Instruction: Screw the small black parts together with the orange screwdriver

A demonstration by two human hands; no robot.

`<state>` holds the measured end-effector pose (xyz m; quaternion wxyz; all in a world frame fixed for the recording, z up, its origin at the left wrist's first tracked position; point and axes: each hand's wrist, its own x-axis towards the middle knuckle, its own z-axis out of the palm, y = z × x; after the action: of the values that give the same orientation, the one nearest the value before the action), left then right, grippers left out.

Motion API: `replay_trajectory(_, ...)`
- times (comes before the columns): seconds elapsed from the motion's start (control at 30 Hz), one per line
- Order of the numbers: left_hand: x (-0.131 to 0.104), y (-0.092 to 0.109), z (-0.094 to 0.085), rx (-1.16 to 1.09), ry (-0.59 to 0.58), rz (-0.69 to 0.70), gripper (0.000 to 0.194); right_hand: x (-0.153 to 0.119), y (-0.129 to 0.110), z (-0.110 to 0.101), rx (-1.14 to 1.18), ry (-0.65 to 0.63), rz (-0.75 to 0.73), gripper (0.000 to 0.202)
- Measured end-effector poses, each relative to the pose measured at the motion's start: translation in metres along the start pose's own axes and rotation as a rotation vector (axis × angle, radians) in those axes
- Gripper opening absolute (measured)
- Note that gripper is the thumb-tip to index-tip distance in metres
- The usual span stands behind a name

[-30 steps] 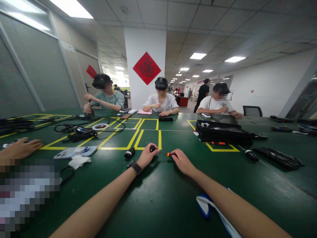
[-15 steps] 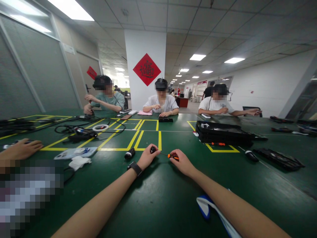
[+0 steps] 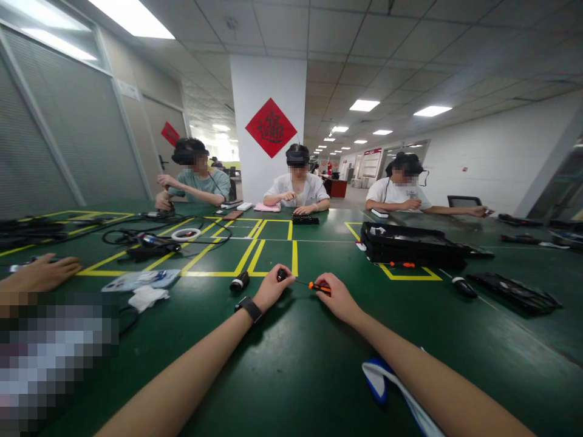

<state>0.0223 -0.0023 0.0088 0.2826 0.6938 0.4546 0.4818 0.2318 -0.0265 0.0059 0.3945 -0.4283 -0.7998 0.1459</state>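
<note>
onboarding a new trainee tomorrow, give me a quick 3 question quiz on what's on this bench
1. True or false: the right hand holds an orange-handled screwdriver.
2. Multiple choice: what does the left hand grip? A) a small black part B) a roll of white tape C) a phone
3. Fill the gap: the loose black cylinder lies on the green table to the ____ of the left hand.

Key
1. True; its thin shaft points at the small black part.
2. A
3. left, just apart from the hand, by the yellow line.
</note>
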Motion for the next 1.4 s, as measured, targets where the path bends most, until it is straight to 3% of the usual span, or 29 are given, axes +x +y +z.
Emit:
replay_trajectory(0.17,0.0000,-0.0001,0.0010,-0.007,0.001,-0.008,0.021,0.0018,0.0033,0.0036,0.022,0.007,0.073,0.017)
replay_trajectory(0.43,0.0004,-0.0021,0.0007,0.011,0.013,-0.027,0.026,0.0014,0.0058,0.0008,-0.044,0.026,-0.022,0.014)
replay_trajectory(0.83,-0.0007,-0.0005,0.0005,0.051,0.009,-0.008,0.025,0.0019,0.0053,0.0050,0.012,0.013,0.060,0.020)
replay_trajectory(1.1,0.0002,-0.0016,-0.0002,0.012,0.007,-0.004,0.025,0.0004,0.0007,-0.0004,-0.030,0.008,-0.030,0.016)
replay_trajectory(1.3,-0.0007,0.0007,-0.0006,0.003,-0.009,-0.010,0.024,0.0016,0.0008,0.0008,0.008,0.011,0.044,0.016)
replay_trajectory(1.4,-0.0008,0.0005,-0.0010,-0.005,0.000,-0.020,0.022,0.0022,0.0015,-0.0005,-0.001,-0.001,0.011,0.016)
